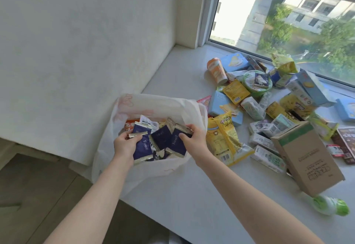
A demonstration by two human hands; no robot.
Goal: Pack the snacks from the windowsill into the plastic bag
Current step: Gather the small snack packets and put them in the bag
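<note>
A white plastic bag (153,105) stands open at the left end of the windowsill (192,195), with several snack packets inside. Over its mouth, my left hand (124,145) grips a dark blue packet with gold edges (143,147). My right hand (194,140) pinches more dark blue packets (176,143) of the same kind. A heap of snacks (269,99) lies on the sill to the right: yellow packets (226,136), light blue boxes (222,107), an orange cup (217,70) and a green bowl (257,84).
A tall cardboard box (307,159) leans at the near right of the heap. A green and white bottle (330,205) lies below it. The window (288,16) runs along the sill's far side. A white wall (86,41) rises on the left, and the floor (38,186) is lower left.
</note>
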